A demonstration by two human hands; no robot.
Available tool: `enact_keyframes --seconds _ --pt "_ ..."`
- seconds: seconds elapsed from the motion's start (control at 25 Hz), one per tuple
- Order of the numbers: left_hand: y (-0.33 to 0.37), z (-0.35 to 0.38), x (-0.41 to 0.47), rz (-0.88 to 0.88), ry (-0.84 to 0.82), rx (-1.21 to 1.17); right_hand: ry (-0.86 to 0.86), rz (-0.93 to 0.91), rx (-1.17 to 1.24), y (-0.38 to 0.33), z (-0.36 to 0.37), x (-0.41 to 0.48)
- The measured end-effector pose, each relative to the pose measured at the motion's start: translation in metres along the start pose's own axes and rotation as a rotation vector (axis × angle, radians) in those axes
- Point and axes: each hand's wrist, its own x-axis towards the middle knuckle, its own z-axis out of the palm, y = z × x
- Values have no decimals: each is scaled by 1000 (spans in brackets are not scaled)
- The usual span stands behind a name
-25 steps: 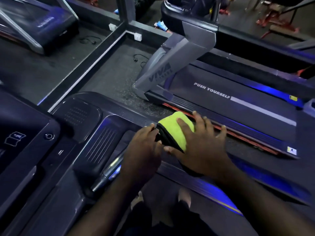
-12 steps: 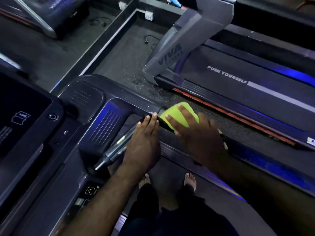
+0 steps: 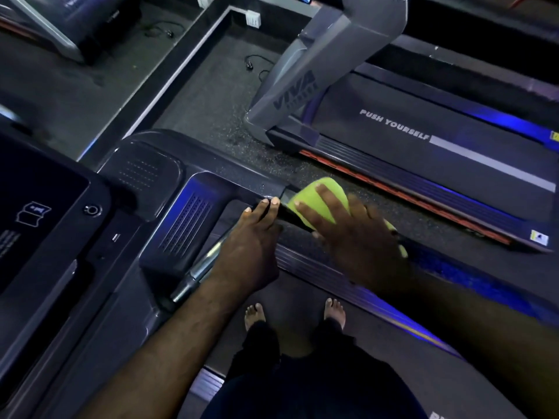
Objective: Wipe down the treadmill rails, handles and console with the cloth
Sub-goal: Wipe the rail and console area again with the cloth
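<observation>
Both hands have slid along the rail (image 3: pixel 281 211) toward the console (image 3: pixel 39 213). Left hand (image 3: pixel 248 252) lies flat on it, fingers straight; right hand (image 3: pixel 351 237), fingers spread, presses the cloth (image 3: pixel 328 189) over the rail just beyond.

We see a bright lime-green microfibre cloth (image 3: pixel 314 198) draped over the dark right-hand side rail (image 3: pixel 281 211) of our treadmill, just behind the point where that rail meets the console body. The flat black console screen (image 3: pixel 36 213) lies tilted at far left, with a round button at its right edge. A shiny chrome cylindrical handle (image 3: pixel 199 272) slants below the perforated dark panel.
</observation>
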Motion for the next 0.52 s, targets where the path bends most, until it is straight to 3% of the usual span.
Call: enact_keyframes --seconds 0.16,0.36,0.52 --pt "-4 -2 2 -19 -44 -8 11 63 5 -30 5 47" --pt "0 -17 4 -31 -130 39 -31 15 35 29 -4 -56" --pt "11 -24 2 -65 -134 130 -3 155 -13 12 5 -23"
